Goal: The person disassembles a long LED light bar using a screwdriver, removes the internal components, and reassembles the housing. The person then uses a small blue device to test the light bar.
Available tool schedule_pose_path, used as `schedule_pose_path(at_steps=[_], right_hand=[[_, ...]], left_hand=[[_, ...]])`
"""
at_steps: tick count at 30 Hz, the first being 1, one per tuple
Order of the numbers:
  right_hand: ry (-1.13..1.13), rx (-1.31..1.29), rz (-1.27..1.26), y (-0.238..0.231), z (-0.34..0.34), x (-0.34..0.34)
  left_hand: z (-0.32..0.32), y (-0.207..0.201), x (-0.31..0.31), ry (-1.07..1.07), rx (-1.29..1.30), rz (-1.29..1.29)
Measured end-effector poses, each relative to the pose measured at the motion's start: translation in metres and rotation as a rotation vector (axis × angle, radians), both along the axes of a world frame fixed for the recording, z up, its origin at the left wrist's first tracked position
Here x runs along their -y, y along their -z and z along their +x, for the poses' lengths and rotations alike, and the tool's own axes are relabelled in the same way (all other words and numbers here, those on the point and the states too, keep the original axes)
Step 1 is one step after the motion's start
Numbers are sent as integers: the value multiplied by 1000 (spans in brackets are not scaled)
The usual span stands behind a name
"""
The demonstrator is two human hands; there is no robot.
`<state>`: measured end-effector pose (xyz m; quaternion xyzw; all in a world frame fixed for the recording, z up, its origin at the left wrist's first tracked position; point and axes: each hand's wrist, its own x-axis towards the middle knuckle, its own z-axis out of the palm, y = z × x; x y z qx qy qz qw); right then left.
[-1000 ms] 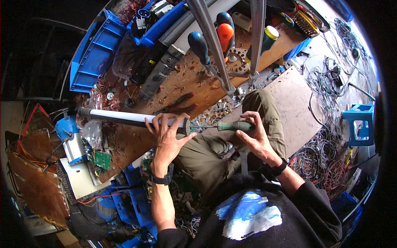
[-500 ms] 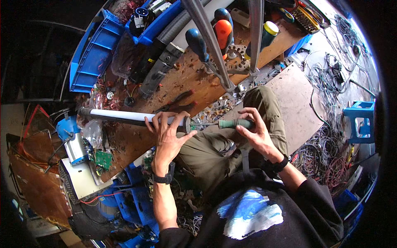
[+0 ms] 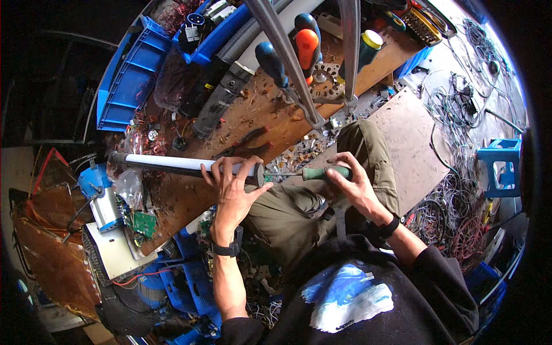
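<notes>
My left hand (image 3: 234, 183) is wrapped round the near end of a long black-and-white tube (image 3: 167, 162), which lies across the wooden bench to the left. In my right hand (image 3: 356, 187) is a screwdriver (image 3: 318, 172) with a green handle, its fingers closed round the handle. The screwdriver's thin shaft points left, level with the tube's dark end cap (image 3: 260, 174). The tip meets or nearly meets that cap; the exact contact is too small to make out.
Pliers (image 3: 250, 141) lie behind the tube among scraps on the wooden bench (image 3: 241, 115). A metal frame (image 3: 287, 63) rises near several upright tool handles. Blue bins (image 3: 129, 75) stand at the far left. Tangled cables (image 3: 460, 195) cover the floor beside a blue stool (image 3: 499, 169).
The fingers of my right hand have shifted slightly round the screwdriver handle. My left hand and the tube stay nearly where they were.
</notes>
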<state>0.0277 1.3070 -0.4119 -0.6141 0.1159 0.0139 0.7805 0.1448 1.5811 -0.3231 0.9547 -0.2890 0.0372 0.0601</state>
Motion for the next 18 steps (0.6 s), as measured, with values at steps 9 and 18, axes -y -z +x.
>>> schedule_pose_path(at_steps=[9, 18], right_hand=[[27, 132, -45, 2, -1, 5], [115, 45, 20, -1, -1, 9]], left_hand=[[-1, 1, -1, 0, 1, -4], [0, -1, 1, 4, 4, -14]])
